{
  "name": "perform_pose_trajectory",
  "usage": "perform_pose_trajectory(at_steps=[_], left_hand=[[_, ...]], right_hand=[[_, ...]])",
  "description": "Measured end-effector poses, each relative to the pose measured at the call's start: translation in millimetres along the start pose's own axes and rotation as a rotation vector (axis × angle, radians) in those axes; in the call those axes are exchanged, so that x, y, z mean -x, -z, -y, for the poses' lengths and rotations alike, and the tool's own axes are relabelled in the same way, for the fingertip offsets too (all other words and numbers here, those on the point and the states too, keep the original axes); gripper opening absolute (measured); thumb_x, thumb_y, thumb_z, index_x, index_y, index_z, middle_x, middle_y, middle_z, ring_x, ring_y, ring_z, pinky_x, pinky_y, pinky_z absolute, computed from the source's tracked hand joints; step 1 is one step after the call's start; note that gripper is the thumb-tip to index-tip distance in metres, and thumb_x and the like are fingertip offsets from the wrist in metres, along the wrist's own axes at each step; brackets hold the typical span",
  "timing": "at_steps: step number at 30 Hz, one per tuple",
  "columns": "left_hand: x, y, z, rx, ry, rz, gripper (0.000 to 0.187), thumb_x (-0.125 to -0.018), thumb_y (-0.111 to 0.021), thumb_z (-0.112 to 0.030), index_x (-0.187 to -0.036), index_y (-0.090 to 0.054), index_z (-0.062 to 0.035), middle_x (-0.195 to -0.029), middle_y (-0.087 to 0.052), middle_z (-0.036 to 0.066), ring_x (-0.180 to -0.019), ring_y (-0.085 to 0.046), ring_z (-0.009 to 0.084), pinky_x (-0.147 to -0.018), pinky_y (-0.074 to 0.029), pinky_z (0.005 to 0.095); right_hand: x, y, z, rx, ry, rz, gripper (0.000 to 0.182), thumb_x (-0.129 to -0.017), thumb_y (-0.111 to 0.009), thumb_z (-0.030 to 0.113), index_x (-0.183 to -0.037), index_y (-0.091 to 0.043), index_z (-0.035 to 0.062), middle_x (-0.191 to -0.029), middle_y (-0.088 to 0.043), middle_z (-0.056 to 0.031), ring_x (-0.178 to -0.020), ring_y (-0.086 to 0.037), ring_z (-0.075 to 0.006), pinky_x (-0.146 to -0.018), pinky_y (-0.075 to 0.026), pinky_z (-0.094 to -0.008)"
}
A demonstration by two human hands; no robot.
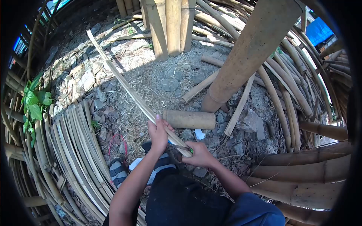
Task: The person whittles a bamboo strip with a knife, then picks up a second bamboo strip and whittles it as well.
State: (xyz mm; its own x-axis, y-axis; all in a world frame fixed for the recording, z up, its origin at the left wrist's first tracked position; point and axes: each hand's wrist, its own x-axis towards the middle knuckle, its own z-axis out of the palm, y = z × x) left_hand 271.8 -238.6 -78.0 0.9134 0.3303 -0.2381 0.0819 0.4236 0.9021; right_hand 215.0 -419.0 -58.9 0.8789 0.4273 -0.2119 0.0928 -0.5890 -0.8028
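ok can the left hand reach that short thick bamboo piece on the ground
Probably yes: the short thick piece lies largely uncovered, though the left hand grips the long strip and would likely have to let go first.

No words, labels, numbers or signs can be read, the white scrap beside the bamboo log included.
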Motion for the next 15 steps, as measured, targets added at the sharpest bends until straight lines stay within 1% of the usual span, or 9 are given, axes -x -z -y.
perform_pose_trajectory(at_steps=[1,2,3,4,5,7,9,13,15], left_hand=[[-1,0,4,-0.032,0.034,0.110,0.028,-0.108,-0.041,-0.032,-0.107,-0.042,-0.0041,-0.082,-0.058,0.008,-0.066,-0.062,0.0160,-0.058,-0.054,0.0302],[-5,1,6,-0.034,0.023,0.099,0.028,-0.108,-0.041,-0.032,-0.107,-0.042,-0.0041,-0.082,-0.058,0.008,-0.066,-0.062,0.0160,-0.058,-0.054,0.0302],[-12,3,7,-0.215,0.082,0.222,0.031,-0.107,-0.044,-0.033,-0.113,-0.045,-0.0030,-0.087,-0.061,0.011,-0.072,-0.064,0.0185,-0.063,-0.054,0.0328],[-16,5,1,-0.396,0.143,0.343,0.035,-0.106,-0.047,-0.034,-0.119,-0.049,-0.0018,-0.093,-0.064,0.013,-0.079,-0.066,0.0210,-0.069,-0.054,0.0353],[-17,9,-6,-0.398,0.134,0.331,0.035,-0.106,-0.047,-0.034,-0.119,-0.049,-0.0018,-0.093,-0.064,0.013,-0.079,-0.066,0.0210,-0.069,-0.054,0.0353],[-14,17,-34,-0.911,-0.025,0.280,0.044,-0.102,-0.054,-0.033,-0.127,-0.049,0.0021,-0.098,-0.066,0.017,-0.086,-0.067,0.0237,-0.077,-0.052,0.0377],[-13,35,-71,-0.963,-0.030,0.299,0.050,-0.098,-0.059,-0.031,-0.130,-0.046,0.0045,-0.096,-0.066,0.017,-0.086,-0.066,0.0256,-0.078,-0.051,0.0385],[15,58,-168,-1.245,-0.391,0.439,0.045,-0.097,-0.060,-0.024,-0.130,-0.046,0.0029,-0.100,-0.066,0.016,-0.092,-0.065,0.0251,-0.078,-0.051,0.0389],[49,57,-215,-1.232,-0.441,0.475,0.041,-0.097,-0.059,-0.020,-0.129,-0.047,0.0024,-0.103,-0.065,0.015,-0.098,-0.064,0.0231,-0.082,-0.050,0.0379]], right_hand=[[4,6,-6,0.001,0.012,0.008,0.042,-0.066,-0.077,0.026,-0.094,-0.062,0.0001,-0.081,-0.064,-0.0208,-0.074,-0.065,-0.0329,-0.072,-0.051,-0.0383],[7,13,-12,0.047,0.001,-0.058,0.039,-0.066,-0.075,0.028,-0.092,-0.063,0.0020,-0.079,-0.065,-0.0203,-0.075,-0.066,-0.0367,-0.072,-0.051,-0.0419],[9,21,-18,0.090,-0.009,-0.124,0.036,-0.067,-0.073,0.031,-0.090,-0.064,0.0039,-0.077,-0.067,-0.0199,-0.077,-0.066,-0.0405,-0.072,-0.051,-0.0455],[8,31,-23,0.161,-0.033,-0.160,0.036,-0.068,-0.073,0.030,-0.090,-0.065,0.0041,-0.076,-0.066,-0.0199,-0.076,-0.066,-0.0405,-0.071,-0.051,-0.0458],[5,44,-28,0.231,-0.058,-0.198,0.035,-0.068,-0.073,0.030,-0.090,-0.065,0.0044,-0.075,-0.066,-0.0199,-0.075,-0.066,-0.0404,-0.070,-0.051,-0.0462],[-7,68,-39,0.395,-0.083,-0.233,0.033,-0.070,-0.073,0.029,-0.088,-0.066,0.0036,-0.073,-0.066,-0.0204,-0.075,-0.066,-0.0405,-0.071,-0.052,-0.0470],[-16,94,-47,0.475,-0.056,-0.224,0.033,-0.070,-0.073,0.029,-0.089,-0.067,0.0031,-0.073,-0.066,-0.0211,-0.075,-0.066,-0.0407,-0.071,-0.052,-0.0473],[-26,122,-63,0.547,-0.039,-0.184,0.034,-0.070,-0.072,0.028,-0.092,-0.069,0.0023,-0.072,-0.066,-0.0220,-0.075,-0.066,-0.0410,-0.072,-0.052,-0.0483],[-29,125,-71,0.533,-0.047,-0.216,0.035,-0.069,-0.071,0.027,-0.093,-0.070,0.0016,-0.073,-0.066,-0.0221,-0.076,-0.066,-0.0405,-0.073,-0.052,-0.0474]])
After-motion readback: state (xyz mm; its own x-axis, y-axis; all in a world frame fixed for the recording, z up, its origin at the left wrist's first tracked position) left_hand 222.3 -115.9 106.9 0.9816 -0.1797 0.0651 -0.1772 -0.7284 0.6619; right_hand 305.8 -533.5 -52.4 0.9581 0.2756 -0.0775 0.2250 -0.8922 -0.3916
